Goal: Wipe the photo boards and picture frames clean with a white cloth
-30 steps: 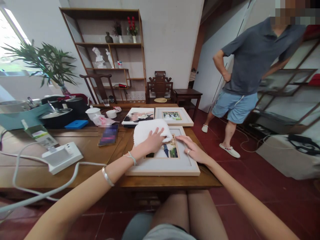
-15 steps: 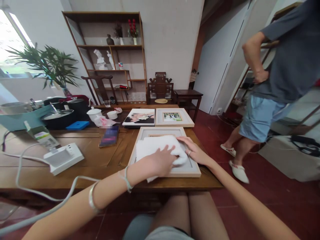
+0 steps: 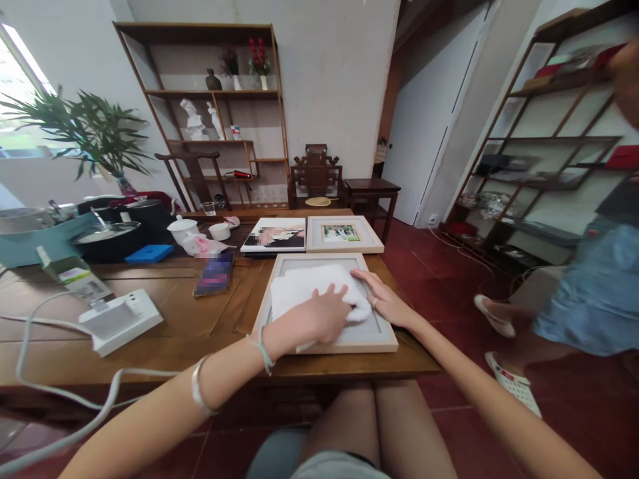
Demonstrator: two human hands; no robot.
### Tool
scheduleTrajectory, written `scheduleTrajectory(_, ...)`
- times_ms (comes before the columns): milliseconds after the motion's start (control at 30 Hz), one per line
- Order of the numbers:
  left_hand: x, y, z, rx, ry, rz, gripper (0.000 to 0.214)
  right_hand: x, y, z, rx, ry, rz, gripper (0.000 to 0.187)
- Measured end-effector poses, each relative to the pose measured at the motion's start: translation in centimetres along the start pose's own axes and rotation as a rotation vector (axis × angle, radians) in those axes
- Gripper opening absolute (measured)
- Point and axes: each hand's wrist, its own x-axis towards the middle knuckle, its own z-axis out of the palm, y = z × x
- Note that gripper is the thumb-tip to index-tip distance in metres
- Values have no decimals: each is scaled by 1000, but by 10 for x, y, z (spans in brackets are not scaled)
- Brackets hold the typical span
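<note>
A picture frame (image 3: 384, 347) with a pale wood rim and light grey mat lies flat near the table's front edge. A folded white cloth (image 3: 299, 286) covers much of its middle. My left hand (image 3: 327, 313) presses down on this cloth, fingers partly spread over the top and the cloth bunched beside the thumb. At the right rim rests my right hand (image 3: 389, 301), its fingers stretched along the frame and nearly touching the cloth. What the frame holds is hidden under the cloth and hand.
Behind lie a second frame (image 3: 367, 245) with a photo and a stack topped by a photo print (image 3: 277, 236). On the left are a white power strip (image 3: 127, 322) with cables, a blue box (image 3: 150, 253), a white teapot (image 3: 182, 229) and a pot. At right, a person (image 3: 584, 299) walks.
My left hand and the white cloth have shifted slightly over the frame. My right hand keeps its place at the rim. The person at right has moved further right and closer, partly out of view.
</note>
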Motion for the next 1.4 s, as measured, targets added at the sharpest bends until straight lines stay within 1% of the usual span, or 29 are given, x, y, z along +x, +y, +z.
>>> scheduleTrajectory(67,-21,18,-7,-28,-76,65,37,0,0,0,-1,-5,2,70)
scheduleTrajectory(133,-34,30,-12,-59,-108,104,36,0,-1,0,2,-5,7,69)
scheduleTrajectory(167,-36,34,-13,-69,-101,101,36,-1,-1,0,5,-5,8,69)
scheduleTrajectory(233,-30,36,-10,-71,-51,58,35,-1,-2,-1,13,-10,6,68)
scheduleTrajectory(333,-7,26,2,-42,40,-36,39,0,-2,-1,13,-11,2,64)
scheduleTrajectory(433,20,6,11,-12,119,-126,38,0,1,0,2,-2,-28,64)
scheduleTrajectory(533,42,-15,12,13,200,-197,37,0,4,1,-12,-1,-51,69)
scheduleTrajectory(600,53,-26,10,24,266,-209,39,0,4,1,-18,12,-40,69)
scheduleTrajectory(667,63,-33,7,30,338,-184,41,0,3,0,-17,15,-44,67)
scheduleTrajectory(733,72,-37,5,34,384,-113,40,0,1,-1,-18,-10,-71,60)
scheduleTrajectory(800,79,-40,5,38,383,-11,36,1,-1,-2,-27,-32,-81,53)
scheduleTrajectory(867,82,-44,7,42,361,69,33,1,-3,-3,-31,-34,-71,52)
scheduleTrajectory(933,81,-50,11,47,348,87,34,1,-4,-4,-23,-32,-68,56)
scheduleTrajectory(1000,73,-58,17,57,339,58,35,1,-4,-4,-8,-36,-76,59)
scheduleTrajectory(1133,46,-80,26,84,309,-41,35,0,-1,-2,19,-10,-52,62)
scheduleTrajectory(1233,25,-91,28,108,291,-124,35,-1,1,-1,21,-6,-36,63)
scheduleTrajectory(1333,8,-92,26,126,259,-200,36,-1,2,-1,16,-11,-25,64)
scheduleTrajectory(1400,0,-85,24,126,220,-220,37,-1,2,-1,15,-8,-26,64)
